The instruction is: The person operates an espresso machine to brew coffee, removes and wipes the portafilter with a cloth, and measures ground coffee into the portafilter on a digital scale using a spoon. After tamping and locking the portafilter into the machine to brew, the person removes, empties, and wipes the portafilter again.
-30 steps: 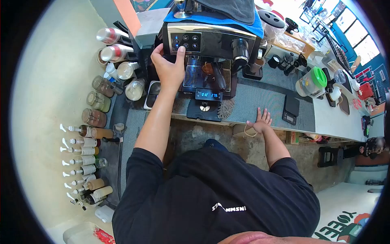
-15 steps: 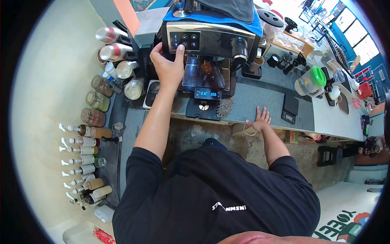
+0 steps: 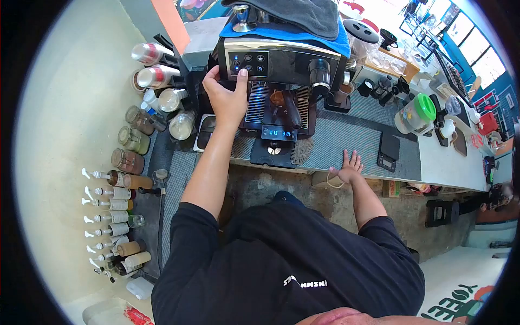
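My left hand (image 3: 225,102) is at the left end of an espresso machine (image 3: 292,60). Its thumb rests on the lower middle button of the control panel (image 3: 248,63), and its fingers curl around the machine's side edge. Below the panel, a small scale with a lit blue display (image 3: 279,132) stands on the drip tray (image 3: 254,105). Above that scale are a brown-toned cup (image 3: 277,98) and a portafilter with a dark handle (image 3: 292,111). My right hand (image 3: 349,167) lies flat on the counter mat (image 3: 341,135) near its front edge, fingers spread, holding nothing.
Right of my right hand lies a dark scale (image 3: 388,151), with a green-lidded tub (image 3: 417,114) beyond. A grey brush (image 3: 301,151) sits by the machine. Jars (image 3: 133,139) and pump bottles (image 3: 116,205) line the left. A tamper (image 3: 243,19) stands on top.
The lit display has gone from about 012 and 30.0 to 013 and 31.4. Both hands keep their places; the whole view has shifted slightly.
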Demonstrator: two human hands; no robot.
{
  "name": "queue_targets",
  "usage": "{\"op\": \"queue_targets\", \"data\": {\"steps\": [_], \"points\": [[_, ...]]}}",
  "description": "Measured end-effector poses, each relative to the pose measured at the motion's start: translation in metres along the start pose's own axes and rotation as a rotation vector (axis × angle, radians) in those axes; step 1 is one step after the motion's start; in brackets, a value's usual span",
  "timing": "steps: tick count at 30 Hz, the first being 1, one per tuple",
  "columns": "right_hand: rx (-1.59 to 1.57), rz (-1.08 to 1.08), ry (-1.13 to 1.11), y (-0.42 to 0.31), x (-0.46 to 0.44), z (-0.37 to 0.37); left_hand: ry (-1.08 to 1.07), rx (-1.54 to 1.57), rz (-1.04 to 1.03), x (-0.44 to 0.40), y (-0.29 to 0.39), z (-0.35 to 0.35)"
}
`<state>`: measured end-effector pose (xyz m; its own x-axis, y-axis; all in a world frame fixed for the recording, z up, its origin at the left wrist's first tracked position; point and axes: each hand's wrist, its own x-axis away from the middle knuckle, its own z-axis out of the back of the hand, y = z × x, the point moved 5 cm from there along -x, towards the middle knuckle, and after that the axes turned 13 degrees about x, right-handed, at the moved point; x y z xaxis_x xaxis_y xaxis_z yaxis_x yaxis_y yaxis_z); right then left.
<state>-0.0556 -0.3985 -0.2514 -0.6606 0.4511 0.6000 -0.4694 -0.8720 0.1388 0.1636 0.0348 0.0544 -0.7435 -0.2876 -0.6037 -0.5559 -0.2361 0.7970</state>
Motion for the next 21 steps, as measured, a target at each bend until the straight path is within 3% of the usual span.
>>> {"op": "queue_targets", "data": {"steps": [15, 21], "points": [[0.005, 0.000, 0.043, 0.002, -0.007, -0.005, 0.019, -0.098, 0.019, -0.005, 0.006, 0.001], [0.017, -0.002, 0.034, 0.002, -0.007, -0.005, -0.004, -0.183, 0.142, -0.012, 0.008, 0.001]]}}
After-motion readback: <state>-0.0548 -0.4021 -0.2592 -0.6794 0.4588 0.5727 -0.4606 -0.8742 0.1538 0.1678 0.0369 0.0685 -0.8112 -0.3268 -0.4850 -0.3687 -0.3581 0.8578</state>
